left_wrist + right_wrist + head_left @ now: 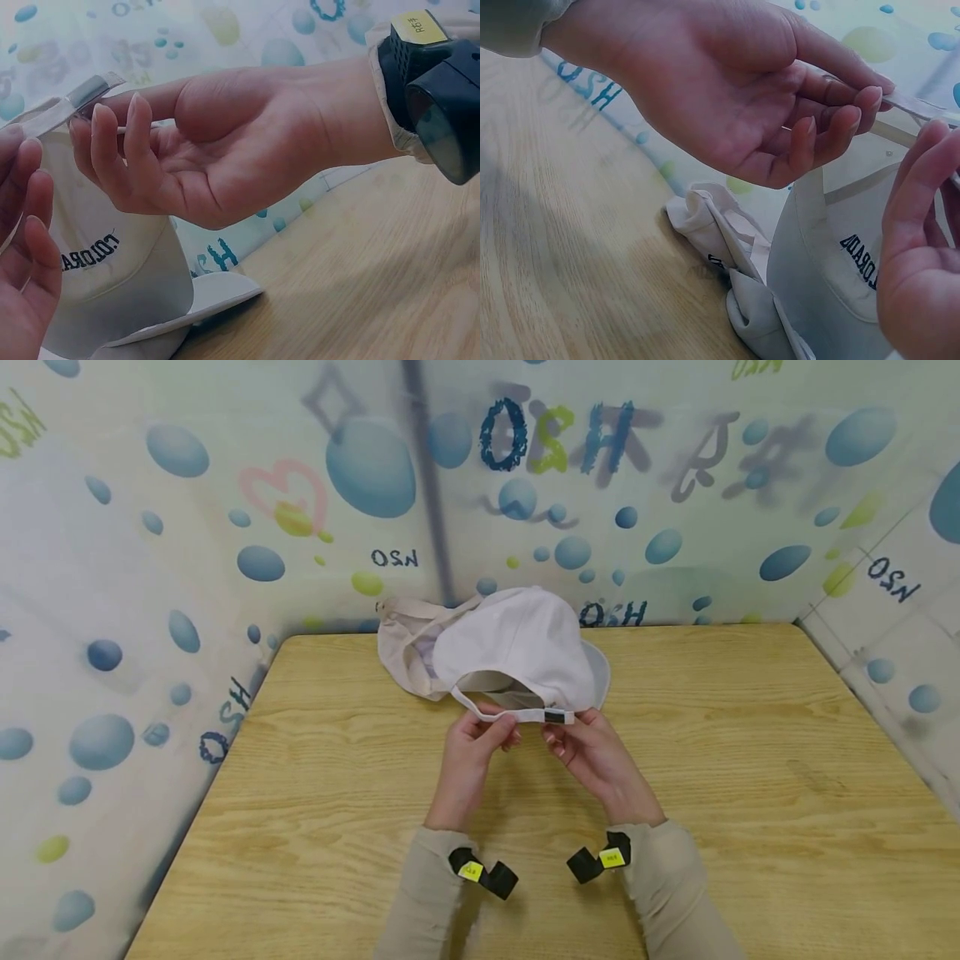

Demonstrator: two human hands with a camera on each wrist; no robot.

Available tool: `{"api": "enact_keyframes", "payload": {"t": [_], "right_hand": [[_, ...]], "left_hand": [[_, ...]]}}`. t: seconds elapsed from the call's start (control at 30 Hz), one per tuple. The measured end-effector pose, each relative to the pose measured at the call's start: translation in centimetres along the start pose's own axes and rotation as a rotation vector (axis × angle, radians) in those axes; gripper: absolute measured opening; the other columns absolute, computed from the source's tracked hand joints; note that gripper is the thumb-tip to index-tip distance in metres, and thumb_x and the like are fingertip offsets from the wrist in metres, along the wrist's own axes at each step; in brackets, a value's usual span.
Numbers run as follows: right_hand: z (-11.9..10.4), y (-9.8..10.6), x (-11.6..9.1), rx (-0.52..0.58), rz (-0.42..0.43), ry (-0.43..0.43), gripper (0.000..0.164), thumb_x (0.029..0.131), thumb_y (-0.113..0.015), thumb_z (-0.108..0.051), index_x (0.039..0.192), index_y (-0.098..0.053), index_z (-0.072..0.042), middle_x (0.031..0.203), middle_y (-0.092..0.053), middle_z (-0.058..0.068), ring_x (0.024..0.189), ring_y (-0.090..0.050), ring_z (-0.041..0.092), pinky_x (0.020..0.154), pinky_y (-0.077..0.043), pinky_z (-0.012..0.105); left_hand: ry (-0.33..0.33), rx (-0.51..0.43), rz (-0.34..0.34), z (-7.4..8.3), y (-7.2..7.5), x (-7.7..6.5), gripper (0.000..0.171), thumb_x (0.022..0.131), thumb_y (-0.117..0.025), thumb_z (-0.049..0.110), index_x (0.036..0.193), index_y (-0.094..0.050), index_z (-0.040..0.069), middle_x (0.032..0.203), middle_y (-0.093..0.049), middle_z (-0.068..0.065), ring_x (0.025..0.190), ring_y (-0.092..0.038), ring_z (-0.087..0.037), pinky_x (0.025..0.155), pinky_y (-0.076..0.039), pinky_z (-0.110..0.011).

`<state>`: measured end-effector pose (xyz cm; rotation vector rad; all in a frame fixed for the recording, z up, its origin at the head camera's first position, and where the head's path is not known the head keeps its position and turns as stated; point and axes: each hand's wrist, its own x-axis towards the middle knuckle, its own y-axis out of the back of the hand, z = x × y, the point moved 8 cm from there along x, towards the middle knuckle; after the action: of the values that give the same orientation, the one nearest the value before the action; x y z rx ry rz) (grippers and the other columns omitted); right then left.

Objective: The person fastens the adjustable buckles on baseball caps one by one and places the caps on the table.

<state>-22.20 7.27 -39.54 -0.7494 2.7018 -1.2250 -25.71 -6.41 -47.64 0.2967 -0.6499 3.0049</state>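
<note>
A white baseball cap (517, 631) stands with its back opening toward me and its brim (597, 670) pointing away to the right. Across that opening runs its adjuster strap (527, 716), with a metal buckle (87, 91) near the right end. My left hand (468, 760) pinches the strap's left part between thumb and fingers. At the buckle end, my right hand (600, 764) pinches the strap, its other fingers loosely curled. Dark lettering (91, 253) shows inside the cap. Behind it to the left lies a crumpled beige fabric item (405, 647), partly hidden by the cap.
The wooden table (315, 810) reaches back to a wall (480, 539) printed with blue and green bubbles. Side walls stand to the left and right. Black wrist cameras (501, 878) jut inward from both beige sleeves (427, 893).
</note>
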Motion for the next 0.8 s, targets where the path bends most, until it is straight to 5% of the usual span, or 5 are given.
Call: {"api": "enact_keyframes", "payload": {"t": [0.17,0.3,0.43,0.57,0.8], "right_hand": [[0.1,0.0,-0.1,-0.004,0.008,0.001,0.019,0.093,-0.043,-0.002,0.097,-0.06,-0.009,0.083,-0.059,0.005,0.071,-0.056,0.012,0.058,-0.044,0.019],[0.1,0.0,-0.1,-0.017,0.019,-0.001,0.015,0.092,-0.047,-0.003,0.096,-0.06,-0.009,0.083,-0.06,0.005,0.071,-0.057,0.012,0.057,-0.044,0.019],[0.2,0.0,0.0,-0.034,0.026,-0.002,0.013,0.091,-0.048,-0.005,0.096,-0.06,-0.009,0.082,-0.06,0.005,0.07,-0.057,0.012,0.057,-0.044,0.018],[0.3,0.1,0.0,-0.052,0.036,-0.004,0.015,0.092,-0.046,-0.002,0.093,-0.061,-0.008,0.08,-0.061,0.005,0.069,-0.058,0.011,0.056,-0.044,0.017],[0.5,0.0,0.2,-0.08,0.03,-0.007,0.012,0.09,-0.051,-0.004,0.091,-0.062,-0.007,0.08,-0.062,0.004,0.068,-0.059,0.01,0.054,-0.045,0.017]], "left_hand": [[-0.032,0.014,-0.035,0.6,-0.7,-0.3,0.016,0.083,-0.064,0.016,0.092,-0.059,0.004,0.076,-0.061,-0.014,0.069,-0.058,-0.025,0.061,-0.046,-0.032],[-0.043,0.018,-0.056,4.4,-2.9,-1.4,0.016,0.082,-0.065,0.018,0.088,-0.059,0.006,0.072,-0.061,-0.007,0.067,-0.058,-0.018,0.06,-0.044,-0.028],[0.021,0.006,-0.036,7.6,-4.6,-2.3,0.008,0.082,-0.064,0.013,0.084,-0.058,0.007,0.069,-0.061,-0.003,0.066,-0.058,-0.015,0.061,-0.043,-0.026],[0.053,0.022,-0.025,7.8,-4.8,-2.5,0.007,0.082,-0.064,0.011,0.082,-0.059,0.008,0.069,-0.061,-0.001,0.066,-0.058,-0.014,0.061,-0.043,-0.024],[-0.028,0.064,-0.055,4.3,-3.4,-1.6,0.02,0.081,-0.066,0.022,0.088,-0.06,0.004,0.074,-0.062,-0.007,0.067,-0.059,-0.018,0.058,-0.043,-0.025]]}}
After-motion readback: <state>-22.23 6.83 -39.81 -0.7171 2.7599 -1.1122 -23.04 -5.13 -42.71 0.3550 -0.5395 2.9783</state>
